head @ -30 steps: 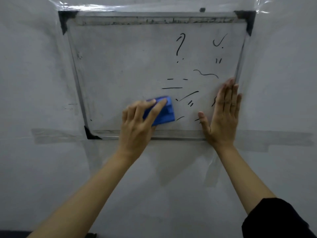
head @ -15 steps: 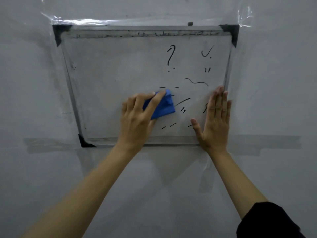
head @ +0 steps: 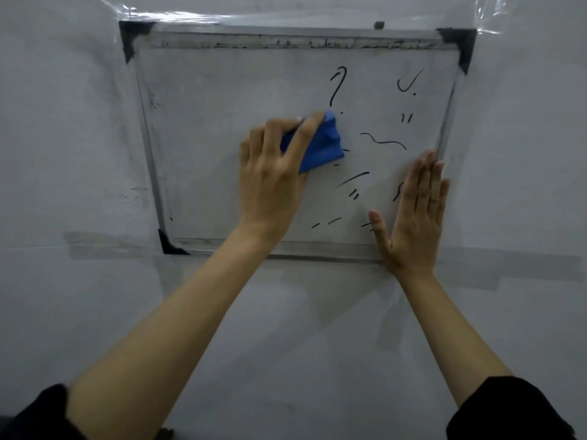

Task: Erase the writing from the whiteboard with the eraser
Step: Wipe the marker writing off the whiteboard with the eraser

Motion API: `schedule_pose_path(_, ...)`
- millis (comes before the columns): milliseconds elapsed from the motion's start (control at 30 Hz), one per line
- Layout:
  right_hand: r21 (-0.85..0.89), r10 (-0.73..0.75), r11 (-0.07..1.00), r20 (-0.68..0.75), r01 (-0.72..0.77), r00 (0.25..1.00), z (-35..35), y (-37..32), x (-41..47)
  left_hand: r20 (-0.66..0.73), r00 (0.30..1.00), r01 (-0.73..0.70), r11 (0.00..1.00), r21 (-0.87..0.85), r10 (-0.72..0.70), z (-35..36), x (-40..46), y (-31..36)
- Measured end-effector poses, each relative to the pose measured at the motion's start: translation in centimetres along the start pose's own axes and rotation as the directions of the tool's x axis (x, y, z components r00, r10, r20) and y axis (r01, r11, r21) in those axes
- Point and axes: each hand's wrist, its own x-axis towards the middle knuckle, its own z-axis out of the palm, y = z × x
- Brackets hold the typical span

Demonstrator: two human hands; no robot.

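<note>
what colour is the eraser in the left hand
Blue. The eraser, gripped by the left hand, shows best in the head view.

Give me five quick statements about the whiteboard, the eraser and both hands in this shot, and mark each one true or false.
1. The left hand holds the blue eraser against the whiteboard. True.
2. The right hand grips a marker. False: it lies flat and open on the board's lower right part, holding nothing.
3. The board is wiped clean. False: black marks remain on its right half, such as the question mark and the wavy line.
4. The eraser sits just below the question mark. True.
5. The board lies flat on a table. False: it is taped to a wall, with clear tape along its top edge.
</note>
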Motion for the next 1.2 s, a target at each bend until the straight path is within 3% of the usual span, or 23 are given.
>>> schedule_pose_path(100,-0.007,-0.002,1.000,-0.013,0.002,1.000,0.2,0.1,-0.1,-0.005,0.999,0.052,0.997,-0.051,-0.052,0.2,-0.6,0.7)
schedule_pose_path(233,-0.002,-0.006,1.000,-0.007,0.006,1.000,-0.1,-0.1,-0.1,0.112,0.986,-0.125,0.992,-0.008,0.125,0.0,-5.5,0.9)
schedule_pose_path(367,-0.004,-0.011,1.000,-0.014,0.011,1.000,0.0,-0.1,0.0,0.171,0.978,-0.122,0.992,-0.003,0.121,-0.5,-4.6,0.4)
schedule_pose_path(633,-0.041,-0.010,0.999,-0.030,0.009,0.999,0.6,0.4,-0.1,-0.021,1.000,-0.010,1.000,-0.002,0.010,0.8,0.1,0.8)
schedule_pose_path(800,-0.035,-0.022,0.999,-0.030,0.021,0.999,0.5,0.4,-0.2,0.051,0.949,-0.312,0.950,0.023,0.311,0.9,-3.2,0.7)
schedule_pose_path(1000,-0.047,-0.013,0.999,-0.010,0.013,1.000,0.3,0.2,-0.1,-0.093,0.994,-0.059,0.998,0.017,0.060,1.4,5.1,-0.2)
schedule_pose_path(1200,-0.038,-0.023,0.999,-0.013,0.022,1.000,0.5,0.4,-0.2,0.049,0.967,-0.252,0.966,0.056,0.250,0.6,0.3,0.6)
